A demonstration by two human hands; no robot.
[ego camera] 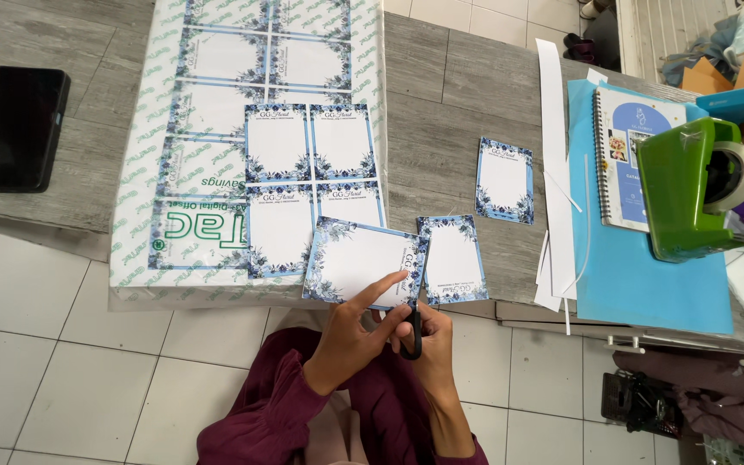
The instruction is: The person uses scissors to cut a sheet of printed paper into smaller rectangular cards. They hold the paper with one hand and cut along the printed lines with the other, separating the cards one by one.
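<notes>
Just below the middle of the frame we see a floral-bordered card (363, 263), white with a blue flower edge, lying tilted at the near edge of the table (441, 112). We judge it light, thin and floppy, easy to crease, so it is best held flat near an edge, close to the cut line. Our left hand (350, 331) lies half open, its index finger stretched out with the tip pressing on the card's lower right corner. Our right hand (428, 340) is curled shut around the black handles of the scissors (415, 331); the blades seem to meet the card's lower edge, though the fingers hide them and we cannot be sure. Touching the card on its right lies a smaller cut card (452, 260), and another cut card (505, 181) sits apart, further up and right. Up left of centre a printed sheet (312, 164) of uncut cards rests on a wrapped paper ream (152, 172). A green tape dispenser (691, 185) stands at right, a black phone (16, 127) at upper left.
</notes>
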